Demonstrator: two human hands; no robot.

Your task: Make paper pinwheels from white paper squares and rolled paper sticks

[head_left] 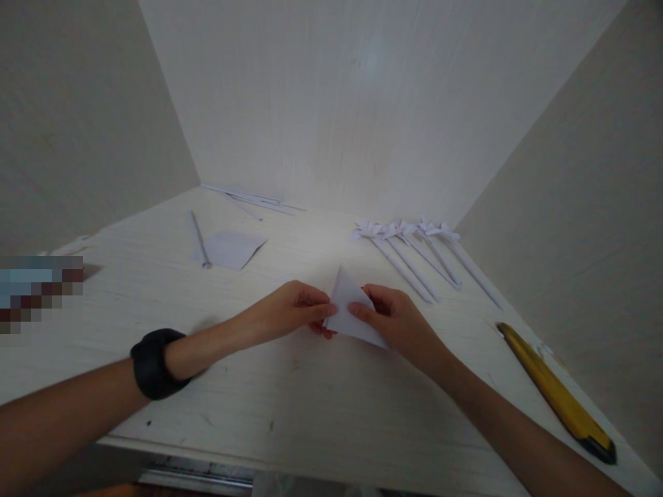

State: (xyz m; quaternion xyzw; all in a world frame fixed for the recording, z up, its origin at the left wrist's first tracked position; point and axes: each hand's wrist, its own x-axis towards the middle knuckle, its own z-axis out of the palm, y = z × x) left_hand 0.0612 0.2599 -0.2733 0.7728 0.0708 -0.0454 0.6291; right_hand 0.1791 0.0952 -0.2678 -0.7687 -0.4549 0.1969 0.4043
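A piece of white paper (346, 312), folded to a pointed shape, is held above the table between my two hands. My left hand (306, 308) pinches its left edge between thumb and fingers. On the other side my right hand (386, 310) grips the paper, thumb on its front face and fingers behind. Part of the paper is hidden behind the fingers. Beyond my right hand lie several white paper pinwheels (409, 231) on rolled paper sticks, heads toward the back wall. To the left, a flat sheet of white paper (233, 248) lies under a rolled paper tube (198, 238).
Several thin paper rolls (253, 199) lie along the back wall (342, 90). A yellow utility knife (556, 390) rests at the right side wall. A pixelated object (36, 290) is at the left edge. The white table's (217, 442) front edge runs below my arms.
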